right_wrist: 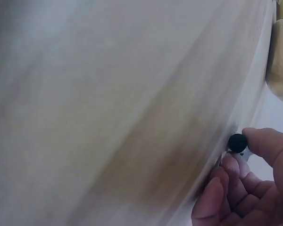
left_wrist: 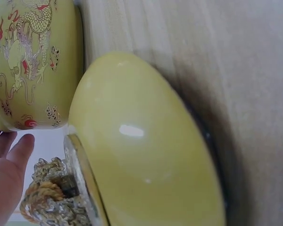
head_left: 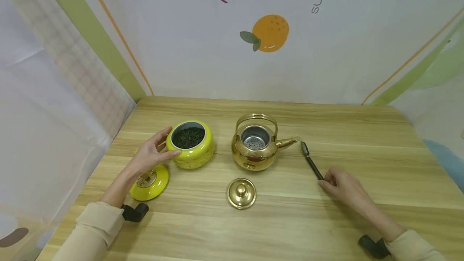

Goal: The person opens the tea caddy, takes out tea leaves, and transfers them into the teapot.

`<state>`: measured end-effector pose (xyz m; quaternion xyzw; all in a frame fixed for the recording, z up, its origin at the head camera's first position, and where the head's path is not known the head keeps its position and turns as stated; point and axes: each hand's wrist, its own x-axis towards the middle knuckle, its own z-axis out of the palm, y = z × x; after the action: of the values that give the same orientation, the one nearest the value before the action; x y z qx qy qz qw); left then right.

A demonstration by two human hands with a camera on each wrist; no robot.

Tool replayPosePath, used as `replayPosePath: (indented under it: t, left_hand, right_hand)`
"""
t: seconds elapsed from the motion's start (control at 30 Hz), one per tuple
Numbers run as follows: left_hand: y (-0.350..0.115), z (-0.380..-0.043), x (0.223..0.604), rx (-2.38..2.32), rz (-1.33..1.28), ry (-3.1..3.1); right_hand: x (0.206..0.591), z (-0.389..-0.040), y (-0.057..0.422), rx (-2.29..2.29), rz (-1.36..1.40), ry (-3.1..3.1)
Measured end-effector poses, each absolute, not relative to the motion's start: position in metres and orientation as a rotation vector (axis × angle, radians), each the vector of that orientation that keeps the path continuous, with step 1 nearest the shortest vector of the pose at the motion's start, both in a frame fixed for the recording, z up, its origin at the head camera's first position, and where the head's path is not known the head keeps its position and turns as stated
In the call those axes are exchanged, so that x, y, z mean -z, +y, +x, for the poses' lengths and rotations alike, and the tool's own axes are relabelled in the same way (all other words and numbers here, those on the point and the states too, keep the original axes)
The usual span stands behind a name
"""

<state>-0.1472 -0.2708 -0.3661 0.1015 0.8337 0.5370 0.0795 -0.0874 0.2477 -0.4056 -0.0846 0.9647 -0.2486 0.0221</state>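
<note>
My left hand (head_left: 148,154) holds the left side of a round yellow jar (head_left: 195,158), thumb in front and fingers behind. Dark loose tea leaves (head_left: 188,137) fill the jar, and a dragon design decorates its wall in the left wrist view. With thumb and fingers, my right hand (head_left: 344,188) pinches the handle end of a slim dark tea scoop (head_left: 311,162), low over the table. Between the hands stands a golden teapot (head_left: 253,158), uncovered, its perforated metal strainer (head_left: 255,142) showing inside. The scoop's head lies close to the spout.
On the wooden table (head_left: 297,224), a golden teapot lid (head_left: 241,193) lies in front of the pot. A yellow jar lid (head_left: 159,182) with an ornate gold knob rests below my left forearm. Behind the table hangs a white printed cloth (head_left: 203,59).
</note>
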Motion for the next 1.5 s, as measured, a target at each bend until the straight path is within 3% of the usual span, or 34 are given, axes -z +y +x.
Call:
replayPosePath:
  t: [0.4,0.77,1.1,1.5]
  left_hand:
    - [-0.271,-0.146,0.365,-1.592,0.276,2.499]
    - [-0.273,-0.145,0.363,-1.577,0.260,2.500]
    - [-0.275,-0.143,0.363,-1.595,0.243,2.489]
    - [-0.272,-0.147,0.370,-1.604,0.218,2.472]
  right_hand:
    - [0.399,-0.089,0.262,0.831,-0.187,2.963]
    - [0.367,-0.096,0.267,1.647,-0.003,2.590]
    - [0.325,-0.096,0.177,2.318,-0.378,2.378]
    - [0.324,-0.111,0.060,2.179,-0.747,2.238]
